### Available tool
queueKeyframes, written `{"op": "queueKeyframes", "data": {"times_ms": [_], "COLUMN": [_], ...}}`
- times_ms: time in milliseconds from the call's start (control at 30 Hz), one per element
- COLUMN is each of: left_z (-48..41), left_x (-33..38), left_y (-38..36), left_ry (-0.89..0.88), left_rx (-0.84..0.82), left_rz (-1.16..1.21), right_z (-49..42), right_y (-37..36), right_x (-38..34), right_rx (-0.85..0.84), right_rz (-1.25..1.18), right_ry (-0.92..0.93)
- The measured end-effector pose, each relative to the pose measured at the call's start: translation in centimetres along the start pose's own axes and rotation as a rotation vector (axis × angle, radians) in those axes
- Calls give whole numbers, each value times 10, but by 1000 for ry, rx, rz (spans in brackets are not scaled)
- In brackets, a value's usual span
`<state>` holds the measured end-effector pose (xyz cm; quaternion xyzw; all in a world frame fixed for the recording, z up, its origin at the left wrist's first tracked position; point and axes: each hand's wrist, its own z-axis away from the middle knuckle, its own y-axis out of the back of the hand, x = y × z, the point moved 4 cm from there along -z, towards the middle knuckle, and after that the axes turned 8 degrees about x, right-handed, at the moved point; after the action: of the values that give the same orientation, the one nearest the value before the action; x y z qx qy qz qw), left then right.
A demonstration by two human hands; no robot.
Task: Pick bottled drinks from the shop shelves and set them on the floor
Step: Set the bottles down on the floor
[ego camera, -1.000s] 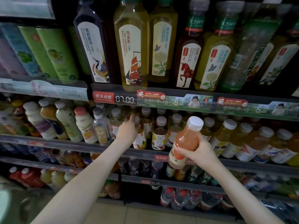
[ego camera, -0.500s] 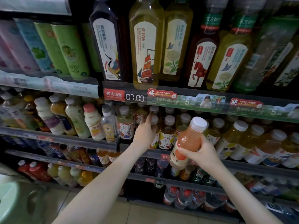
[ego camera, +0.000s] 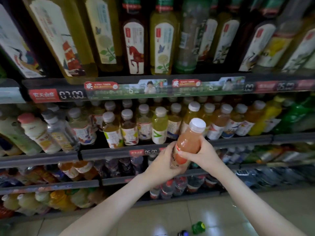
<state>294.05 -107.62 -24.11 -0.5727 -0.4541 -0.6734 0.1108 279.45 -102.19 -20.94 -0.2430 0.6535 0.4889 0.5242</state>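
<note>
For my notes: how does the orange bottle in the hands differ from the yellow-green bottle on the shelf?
The orange bottle is tilted; the yellow-green bottle stands upright. The orange bottle is held by left hand and right hand; the yellow-green bottle sits on the shelf. Both have pale caps.

"07.00" on the upper price tag (ego camera: 71, 95), "05.00" on the lower price tag (ego camera: 150, 152)
</note>
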Motion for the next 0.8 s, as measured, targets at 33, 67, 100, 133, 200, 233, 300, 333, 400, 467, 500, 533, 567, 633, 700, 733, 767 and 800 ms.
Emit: {"op": "queueKeyframes", "data": {"times_ms": [33, 67, 100, 133, 200, 233, 300, 333, 400, 467, 500, 533, 567, 633, 700, 733, 767, 800], "left_z": [0, 1, 2, 5, 17, 24, 40, 49, 67, 86, 94, 102, 109, 122, 139, 148, 158, 169], "left_x": [1, 0, -2, -8, -24, -34, -59, -73, -102, -137, -156, -176, -198, -248, -303, -327, -350, -375], "left_y": [-13, -27, -42, -59, -90, -105, -134, -148, -173, -201, -215, -230, -245, -276, -307, -320, -333, -349], "left_ry": [25, 40, 51, 73, 120, 128, 141, 170, 273, 403, 442, 464, 476, 478, 536, 580, 620, 654], "left_rx": [29, 58, 75, 82, 84, 88, 87, 74, 43, -9, -32, -64, -103, -185, -238, -259, -270, -272], "left_rz": [-1, -39, -94, -140, -196, -226, -294, -309, -315, -284, -253, -232, -238, -315, -374, -395, -414, -428], "right_z": [4, 9, 13, 18, 28, 32, 33, 34, 36, 42, 45, 49, 56, 71, 89, 97, 104, 111], "right_y": [6, 13, 18, 23, 33, 40, 52, 52, 44, 28, 18, 7, -5, -32, -59, -69, -79, -91], "right_x": [10, 23, 37, 52, 79, 92, 117, 128, 153, 191, 214, 241, 271, 342, 421, 456, 492, 532], "right_rx": [-10, -23, -48, -92, -175, -184, -159, -179, -292, -361, -379, -409, -449, -523, -599, -627, -650, -669], "right_rz": [-16, -23, -16, -6, -12, -24, -6, 43, 161, 258, 315, 381, 452, 579, 647, 684, 727, 767], "right_ry": [-11, -21, -36, -54, -89, -85, -23, 9, 38, 3, -15, -36, -59, -102, -164, -199, -227, -254]}}
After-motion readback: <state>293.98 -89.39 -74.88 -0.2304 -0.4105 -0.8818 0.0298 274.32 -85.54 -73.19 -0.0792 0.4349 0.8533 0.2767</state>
